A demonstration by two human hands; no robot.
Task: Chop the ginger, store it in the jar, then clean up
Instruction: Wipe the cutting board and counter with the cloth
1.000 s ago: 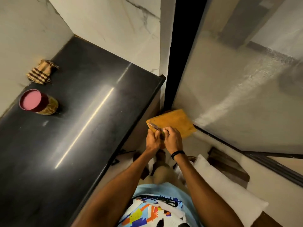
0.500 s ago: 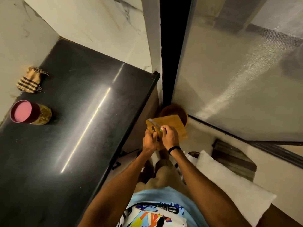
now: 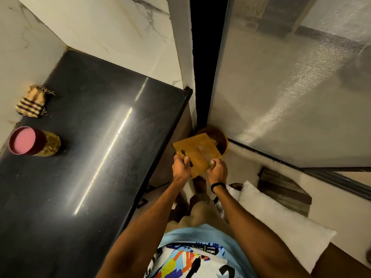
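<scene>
A wooden cutting board (image 3: 197,152) is tilted over an orange bin (image 3: 222,139) on the floor, beside the counter's end. My left hand (image 3: 180,167) grips the board's near left edge by its dark handle hole. At the near right edge, my right hand (image 3: 217,169) is curled round a small greenish handle (image 3: 212,162), apparently the knife; its blade is hidden. On the counter at the far left stands the jar (image 3: 35,143) with a pink lid and yellowish contents.
A folded checked cloth (image 3: 32,102) lies behind the jar on the black counter (image 3: 96,157). A mesh screen door (image 3: 291,93) rises right of the bin. A white pillow (image 3: 281,221) and a striped mat (image 3: 285,189) lie on the floor at right.
My hands have moved apart: the right hand slid to the board's right edge. The board now tilts over the orange bin, which came into view.
</scene>
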